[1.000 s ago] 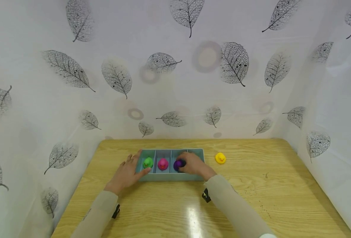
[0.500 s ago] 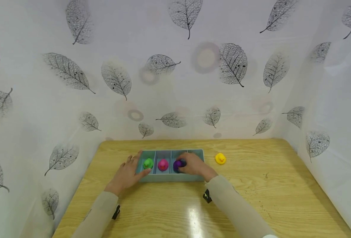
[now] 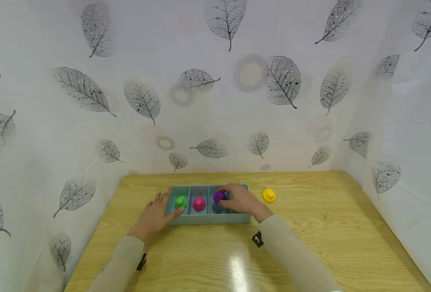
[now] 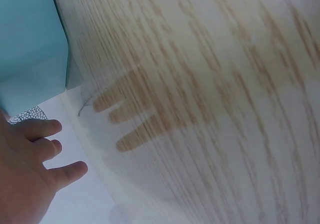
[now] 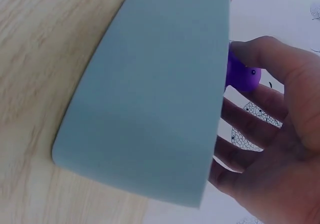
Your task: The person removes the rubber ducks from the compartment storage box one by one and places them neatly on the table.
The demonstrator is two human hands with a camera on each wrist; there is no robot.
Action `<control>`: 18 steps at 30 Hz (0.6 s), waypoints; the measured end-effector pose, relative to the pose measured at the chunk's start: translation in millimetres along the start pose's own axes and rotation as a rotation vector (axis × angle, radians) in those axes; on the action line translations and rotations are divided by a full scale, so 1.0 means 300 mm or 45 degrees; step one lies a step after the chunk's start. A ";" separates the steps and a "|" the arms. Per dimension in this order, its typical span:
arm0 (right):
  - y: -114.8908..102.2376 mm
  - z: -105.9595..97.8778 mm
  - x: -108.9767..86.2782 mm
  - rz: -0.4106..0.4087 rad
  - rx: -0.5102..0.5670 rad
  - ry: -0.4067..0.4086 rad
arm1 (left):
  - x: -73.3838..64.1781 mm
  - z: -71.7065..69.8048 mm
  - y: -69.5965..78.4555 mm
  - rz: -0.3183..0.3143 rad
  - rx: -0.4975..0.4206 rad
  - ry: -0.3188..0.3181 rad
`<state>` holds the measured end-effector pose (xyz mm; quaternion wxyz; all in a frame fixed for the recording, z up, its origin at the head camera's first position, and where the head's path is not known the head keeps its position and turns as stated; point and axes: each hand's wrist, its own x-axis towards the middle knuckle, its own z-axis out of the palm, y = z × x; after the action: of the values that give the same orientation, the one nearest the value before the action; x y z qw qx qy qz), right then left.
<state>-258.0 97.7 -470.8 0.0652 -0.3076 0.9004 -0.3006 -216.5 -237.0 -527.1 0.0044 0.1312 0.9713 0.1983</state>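
My right hand [image 3: 242, 198] pinches a purple rubber duck [image 3: 219, 197] between thumb and fingers over the third compartment of a blue-grey divided tray [image 3: 210, 219]. In the right wrist view, the duck's head [image 5: 247, 78] pokes above the tray's rim; its lower part is hidden behind the wall. My left hand [image 3: 154, 217] rests against the tray's left end, fingers extended along the side and thumb over the front rim. A green rubber duck [image 3: 180, 202] sits in the leftmost compartment, a pink one [image 3: 199, 203] in the second. My right hand partly covers the rightmost compartment.
A yellow rubber duck [image 3: 269, 195] stands on the wooden table [image 3: 186, 255] just right of the tray. Leaf-printed white sheeting [image 3: 215, 113] encloses the table at the back and both sides.
My right hand has raised the purple duck from low in the third compartment up toward the rim. My left hand stays at the tray's left end; the head view has shifted slightly.
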 end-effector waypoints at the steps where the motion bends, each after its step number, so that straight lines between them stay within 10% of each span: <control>1: -0.001 -0.004 -0.002 0.000 0.000 0.005 | 0.000 0.000 0.001 0.000 0.001 -0.002; 18: 0.040 -0.035 -0.031 0.050 0.156 0.170 | -0.005 -0.002 0.004 0.026 -0.005 0.021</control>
<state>-259.8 116.0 -469.8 0.0296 -0.2646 0.8886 -0.3736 -214.8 -236.4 -526.1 -0.0054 0.1394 0.9695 0.2015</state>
